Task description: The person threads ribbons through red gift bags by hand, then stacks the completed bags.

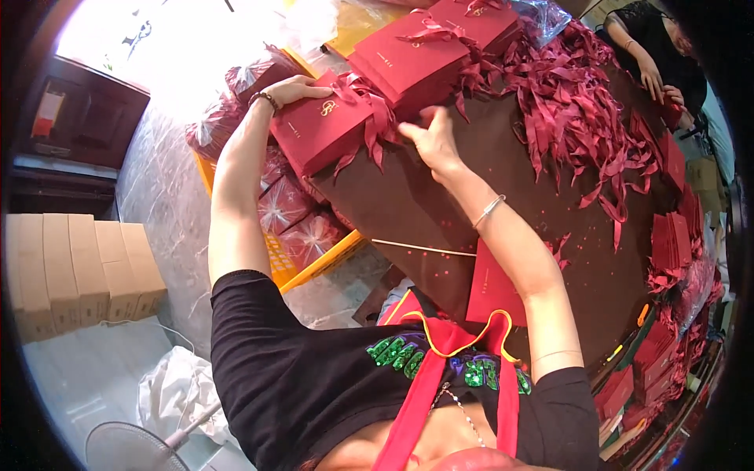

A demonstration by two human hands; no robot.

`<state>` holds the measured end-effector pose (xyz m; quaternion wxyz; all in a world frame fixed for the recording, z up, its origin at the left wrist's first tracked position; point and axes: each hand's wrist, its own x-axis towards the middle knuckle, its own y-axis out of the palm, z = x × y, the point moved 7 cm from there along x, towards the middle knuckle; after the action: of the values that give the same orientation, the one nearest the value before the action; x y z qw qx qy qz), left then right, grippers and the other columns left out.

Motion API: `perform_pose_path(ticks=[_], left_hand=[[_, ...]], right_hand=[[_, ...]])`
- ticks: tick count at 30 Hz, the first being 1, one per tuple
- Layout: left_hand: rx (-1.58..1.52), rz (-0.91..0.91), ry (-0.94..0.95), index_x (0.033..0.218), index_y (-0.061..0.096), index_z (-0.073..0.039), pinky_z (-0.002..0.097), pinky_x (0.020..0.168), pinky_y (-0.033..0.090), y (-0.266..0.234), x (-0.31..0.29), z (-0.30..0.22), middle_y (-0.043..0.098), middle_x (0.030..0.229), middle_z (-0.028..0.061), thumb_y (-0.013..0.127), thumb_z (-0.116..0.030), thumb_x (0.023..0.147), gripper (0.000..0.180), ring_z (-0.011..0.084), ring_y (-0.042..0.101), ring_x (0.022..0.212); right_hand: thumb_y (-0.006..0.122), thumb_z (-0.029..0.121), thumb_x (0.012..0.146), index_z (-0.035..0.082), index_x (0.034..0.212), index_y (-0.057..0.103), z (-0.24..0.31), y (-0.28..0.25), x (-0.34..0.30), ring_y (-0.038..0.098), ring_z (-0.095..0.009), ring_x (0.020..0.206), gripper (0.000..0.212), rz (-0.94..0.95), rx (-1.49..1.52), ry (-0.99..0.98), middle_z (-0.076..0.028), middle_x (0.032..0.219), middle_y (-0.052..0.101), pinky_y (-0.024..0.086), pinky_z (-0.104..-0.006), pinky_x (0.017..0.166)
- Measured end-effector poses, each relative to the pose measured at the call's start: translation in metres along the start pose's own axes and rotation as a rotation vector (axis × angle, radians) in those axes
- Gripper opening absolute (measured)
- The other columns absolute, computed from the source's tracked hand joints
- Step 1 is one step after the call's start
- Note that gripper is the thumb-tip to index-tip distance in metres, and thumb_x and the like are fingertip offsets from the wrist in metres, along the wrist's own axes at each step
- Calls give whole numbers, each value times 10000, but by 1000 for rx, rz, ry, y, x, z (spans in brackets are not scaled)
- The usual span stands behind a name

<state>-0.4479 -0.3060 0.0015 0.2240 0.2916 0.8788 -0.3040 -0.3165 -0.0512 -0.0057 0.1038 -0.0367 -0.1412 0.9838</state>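
Observation:
A stack of flat red paper gift bags with gold print and red ribbon ties lies at the dark brown table's left edge. My left hand grips its far left corner, one digit stretched over the top bag and the other fingers partly hidden. My right hand hovers just right of the ribbons, fingers apart and nothing visible in them. Behind this stack sit a second stack of red bags and a third stack.
Loose red ribbons pile up at the far right. A red bag and a thin stick lie nearer me. Left of the table, a yellow crate holds plastic-wrapped red bundles. Another person works across the table. Cardboard boxes stand left.

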Motion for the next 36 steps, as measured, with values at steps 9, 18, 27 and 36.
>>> perform_pose_path(ticks=[9,18,27,36], left_hand=[[33,56,97,1280,441,55,256,861,467,1,2,-14,590,1143,98,681,-310,812,640,136,578,992],[122,-82,144,1386,274,65,263,1014,326,-3,-18,-26,471,1303,138,686,-271,781,804,182,448,1186],[165,-132,316,1398,332,-59,274,905,391,1,-34,-54,523,942,2,638,-132,785,689,134,520,976],[-118,-561,526,1337,416,-74,298,803,490,-14,-85,-91,462,1251,159,536,-34,789,563,215,544,1021]], right_hand=[[468,513,874,289,1232,529,66,-11,74,260,-305,1318,427,-151,-977,-588,-45,1415,332,236,-617,989],[538,507,813,305,1268,511,49,-9,95,235,-306,1323,499,332,-932,-267,-18,1415,347,261,-618,1008],[608,487,781,288,1240,537,84,-36,72,242,-316,1337,505,92,-795,-442,-57,1438,314,268,-612,1007],[626,375,836,34,1203,546,74,-172,-12,379,-366,1260,507,219,-493,-458,-237,1349,387,318,-401,1039]])
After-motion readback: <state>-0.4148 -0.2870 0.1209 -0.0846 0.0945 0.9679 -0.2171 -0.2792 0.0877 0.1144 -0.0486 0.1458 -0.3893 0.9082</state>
